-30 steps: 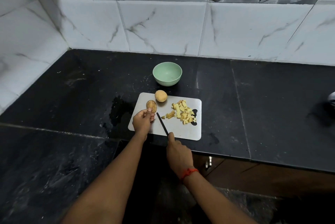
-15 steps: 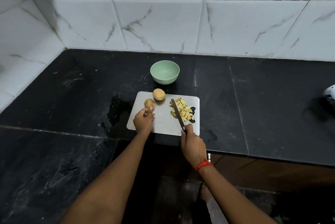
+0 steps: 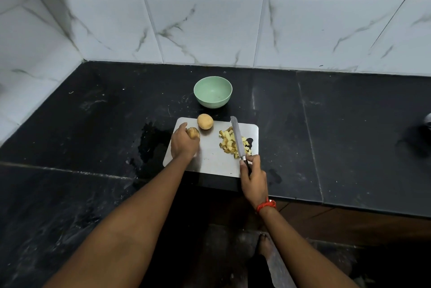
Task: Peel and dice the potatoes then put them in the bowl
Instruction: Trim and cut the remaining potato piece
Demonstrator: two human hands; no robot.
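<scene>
Left hand: the left hand (image 3: pixel 183 145) sits over the left part of the cutting board (image 3: pixel 210 161), fingers curled round a small brownish potato (image 3: pixel 193 133) that rests on the board.
Held potato's surface: it looks partly covered in skin, though it is too small to be sure.
Right hand: the right hand (image 3: pixel 253 178) is wrapped round the dark handle of a knife (image 3: pixel 236 138) at the board's near right corner.
Knife blade: it points away from the person and crosses the diced potato pile (image 3: pixel 227 143); I cannot tell whether it touches the pieces.
Second potato: a pale round potato (image 3: pixel 205 121) lies at the board's far edge, just beside the held one.
Bowl: the green bowl (image 3: pixel 213 91) stands upright on the black countertop (image 3: pixel 326 124), just beyond the board.
Counter: a wet patch (image 3: pixel 151 143) spreads just left of the board.
Wrist: a red thread (image 3: pixel 265 205) circles the right wrist.
</scene>
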